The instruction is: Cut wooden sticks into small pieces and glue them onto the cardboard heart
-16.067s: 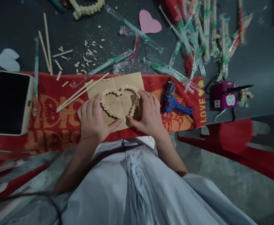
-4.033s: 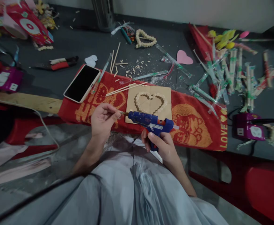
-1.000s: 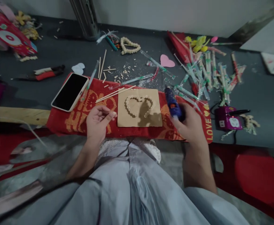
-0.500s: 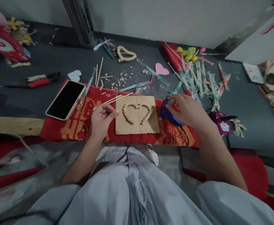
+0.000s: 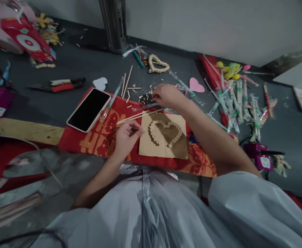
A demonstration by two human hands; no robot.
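My left hand (image 5: 127, 137) is closed in a pinch on a small piece of wooden stick (image 5: 143, 130), just left of the brown paper square (image 5: 163, 153). On that paper stands a heart outline (image 5: 181, 131) built of short stick pieces, with a gap at its bottom point. My right hand (image 5: 169, 95) reaches over the paper to the scattered stick pieces (image 5: 143, 100), fingers bent down and together; what they pinch, if anything, is hidden. A bit of the blue glue gun (image 5: 193, 139) shows beside my right forearm, which covers the rest.
A phone (image 5: 89, 110) and several long sticks (image 5: 138, 117) lie around the red towel (image 5: 99, 134). Behind are a finished-looking stick heart (image 5: 158, 65), a pink paper heart (image 5: 196, 85), pliers (image 5: 63, 85) and wrapped chopsticks (image 5: 240, 100). A purple box (image 5: 259, 155) stands at right.
My right hand set the glue gun down on the towel's right side, let go, and moved left and away to the scattered pieces. My left hand keeps its pinch on the small piece.
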